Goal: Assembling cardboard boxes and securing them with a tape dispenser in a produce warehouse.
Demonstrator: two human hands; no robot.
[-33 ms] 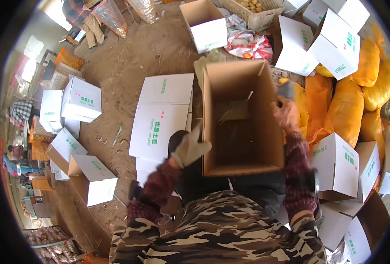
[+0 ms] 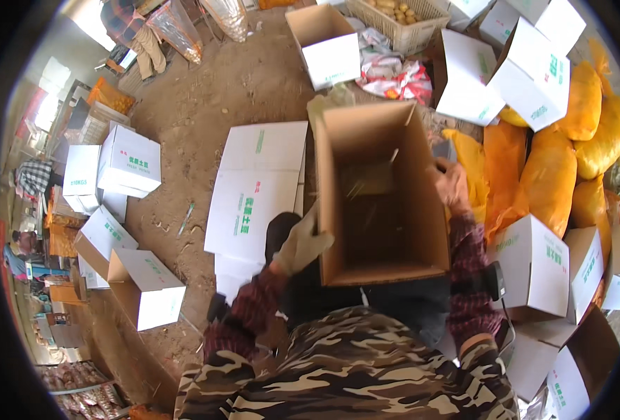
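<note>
An upright open cardboard box (image 2: 385, 269) with a brown inside stands in front of my lap, its opening toward me. My left hand (image 2: 303, 245), in a pale work glove, grips its left wall, with the thumb at the rim. By the right wall is my right hand (image 2: 453, 185), its fingers curled around a dark grey object (image 2: 444, 149) partly hidden behind the box and the hand. The kind of that object cannot be made out. A few thin light strips show inside the box.
Flattened white cartons (image 2: 254, 189) lie on the dirt floor to the left. White boxes (image 2: 534, 269) and filled yellow-orange bags (image 2: 549, 178) crowd the right. A crate of potatoes (image 2: 401, 31) stands at the far side. Another person (image 2: 138, 35) is at the far left.
The box has tilted slightly and its far edge has shifted nearer me. My left hand's fingers have closed in against its wall. The right hand and grey object have moved slightly left.
</note>
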